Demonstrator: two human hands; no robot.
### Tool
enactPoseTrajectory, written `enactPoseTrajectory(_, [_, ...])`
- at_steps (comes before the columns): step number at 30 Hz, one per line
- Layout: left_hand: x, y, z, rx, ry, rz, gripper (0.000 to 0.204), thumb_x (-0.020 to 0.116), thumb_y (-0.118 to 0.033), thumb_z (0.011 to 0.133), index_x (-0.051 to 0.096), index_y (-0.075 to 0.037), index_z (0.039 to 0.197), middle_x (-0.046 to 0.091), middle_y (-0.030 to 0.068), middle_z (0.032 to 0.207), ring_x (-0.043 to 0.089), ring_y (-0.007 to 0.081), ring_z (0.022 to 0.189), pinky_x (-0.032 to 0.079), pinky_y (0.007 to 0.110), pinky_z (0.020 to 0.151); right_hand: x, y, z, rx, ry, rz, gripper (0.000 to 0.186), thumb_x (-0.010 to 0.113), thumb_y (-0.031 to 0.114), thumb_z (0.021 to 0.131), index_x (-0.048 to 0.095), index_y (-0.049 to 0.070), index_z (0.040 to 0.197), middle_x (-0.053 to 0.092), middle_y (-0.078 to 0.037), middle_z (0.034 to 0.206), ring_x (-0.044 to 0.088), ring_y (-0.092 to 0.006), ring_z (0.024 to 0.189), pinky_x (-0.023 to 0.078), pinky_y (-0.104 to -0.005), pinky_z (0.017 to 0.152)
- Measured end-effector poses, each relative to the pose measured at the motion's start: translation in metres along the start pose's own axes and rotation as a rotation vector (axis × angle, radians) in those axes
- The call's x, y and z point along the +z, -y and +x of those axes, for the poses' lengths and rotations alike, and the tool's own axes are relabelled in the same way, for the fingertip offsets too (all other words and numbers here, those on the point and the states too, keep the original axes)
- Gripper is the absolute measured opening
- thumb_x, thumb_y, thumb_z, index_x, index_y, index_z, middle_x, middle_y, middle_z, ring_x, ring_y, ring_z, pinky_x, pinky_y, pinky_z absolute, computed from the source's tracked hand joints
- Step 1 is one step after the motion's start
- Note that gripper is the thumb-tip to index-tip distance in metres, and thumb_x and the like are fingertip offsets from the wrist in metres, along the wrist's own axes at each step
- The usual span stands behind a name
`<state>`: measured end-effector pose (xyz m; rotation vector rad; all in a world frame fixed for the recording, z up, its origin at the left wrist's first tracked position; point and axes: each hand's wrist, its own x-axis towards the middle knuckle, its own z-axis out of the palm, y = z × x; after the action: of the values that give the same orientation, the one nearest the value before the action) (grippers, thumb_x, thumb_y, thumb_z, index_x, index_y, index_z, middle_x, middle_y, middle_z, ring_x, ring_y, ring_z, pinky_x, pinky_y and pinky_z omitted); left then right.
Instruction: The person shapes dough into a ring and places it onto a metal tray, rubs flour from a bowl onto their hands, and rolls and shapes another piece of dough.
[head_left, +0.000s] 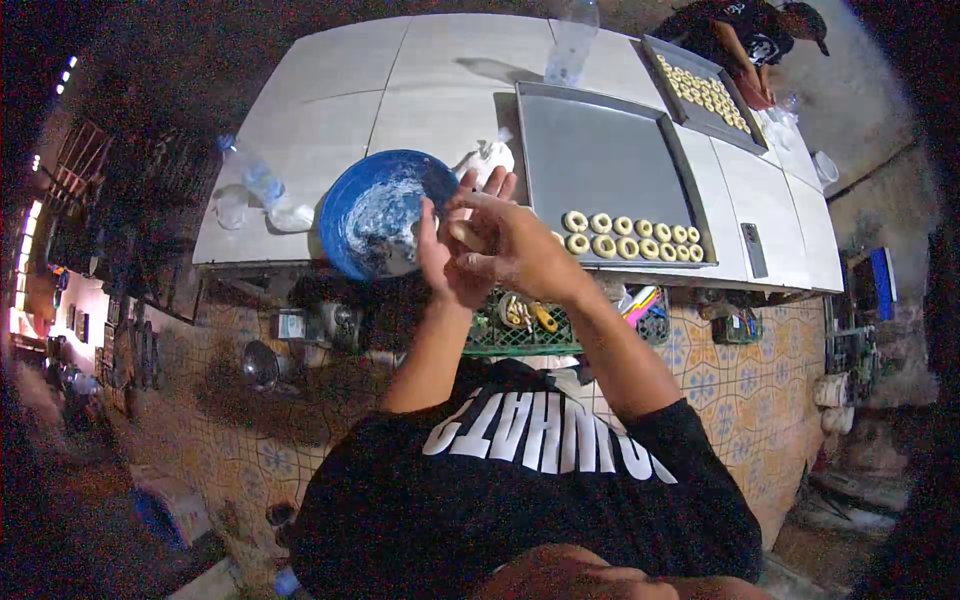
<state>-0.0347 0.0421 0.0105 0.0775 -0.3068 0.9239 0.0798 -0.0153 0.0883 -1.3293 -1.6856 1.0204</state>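
Note:
My left hand [452,262] is turned palm up beside the blue basin [338,215], with its fingers stretched out. Over that palm, my right hand [520,248] bends with curled fingers, thumb and fingertips close to the left palm. A small pale lump, perhaps dough, seems to lie between the two hands; the fingers mostly hide it. White flour-like powder coats the inside of the basin. To the right, a grey metal tray [605,150] bears rows of pale dough rings [625,247] along its near edge.
A knotted white plastic bag [490,158] stands behind my hands. Plastic bottles [262,185] lie at left, and a clear bottle [572,45] stands at the back. At far right, another person [745,35] bends by a second tray [700,85] of rings. A phone-like dark object [753,250] lies near the edge.

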Motion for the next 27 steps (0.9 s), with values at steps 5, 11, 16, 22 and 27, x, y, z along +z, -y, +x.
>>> enactPoseTrajectory(5, [-0.008, -0.007, -0.009, 0.065, -0.01, 0.038, 0.073, 0.03, -0.058, 0.107, 0.047, -0.003, 0.151, 0.036, 0.0296, 0.161, 0.022, 0.0401, 0.156, 0.019, 0.052, 0.128, -0.001, 0.021, -0.003, 0.053, 0.078, -0.125, 0.06, 0.074, -0.004, 0.082, 0.055, -0.002, 0.139, 0.068, -0.017, 0.129, 0.065, -0.0259, 0.123, 0.05, -0.0378, 0.106])
enactPoseTrajectory(11, [-0.004, -0.002, -0.011, 0.051, -0.118, 0.013, 0.074, 0.034, -0.06, 0.106, 0.048, -0.002, 0.149, 0.037, 0.0302, 0.16, 0.024, 0.0389, 0.156, 0.023, 0.054, 0.126, -0.002, -0.004, -0.003, -0.018, 0.118, -0.138, 0.06, 0.076, 0.008, 0.084, 0.055, 0.0, 0.139, 0.071, -0.02, 0.121, 0.069, -0.0312, 0.114, 0.053, -0.0395, 0.1])
enactPoseTrajectory(16, [-0.006, 0.017, -0.013, -0.02, 0.029, 0.056, 0.07, 0.036, -0.058, 0.107, 0.047, -0.002, 0.149, 0.036, 0.0283, 0.161, 0.028, 0.0398, 0.154, 0.024, 0.054, 0.126, -0.007, 0.0, -0.007, -0.172, 0.098, -0.258, 0.054, 0.07, 0.013, 0.09, 0.054, 0.004, 0.14, 0.072, -0.02, 0.113, 0.07, -0.037, 0.108, 0.054, -0.0435, 0.094])
enactPoseTrajectory(22, [-0.014, 0.018, -0.015, -0.011, -0.073, 0.022, 0.072, 0.037, -0.059, 0.106, 0.045, -0.002, 0.151, 0.032, 0.0272, 0.163, 0.022, 0.0386, 0.156, 0.027, 0.056, 0.125, -0.022, 0.009, -0.01, 0.014, 0.176, -0.396, 0.05, 0.07, 0.013, 0.091, 0.054, 0.006, 0.138, 0.071, -0.023, 0.104, 0.07, -0.0409, 0.098, 0.054, -0.0479, 0.086])
enactPoseTrajectory(27, [-0.014, 0.03, -0.016, -0.089, -0.077, -0.112, 0.073, 0.035, -0.058, 0.107, 0.037, -0.004, 0.157, 0.029, 0.0272, 0.165, 0.021, 0.0387, 0.157, 0.024, 0.057, 0.125, -0.025, -0.003, -0.016, -0.027, 0.18, -0.37, 0.051, 0.072, 0.017, 0.09, 0.054, 0.005, 0.137, 0.072, -0.024, 0.104, 0.07, -0.0419, 0.097, 0.054, -0.0476, 0.085])
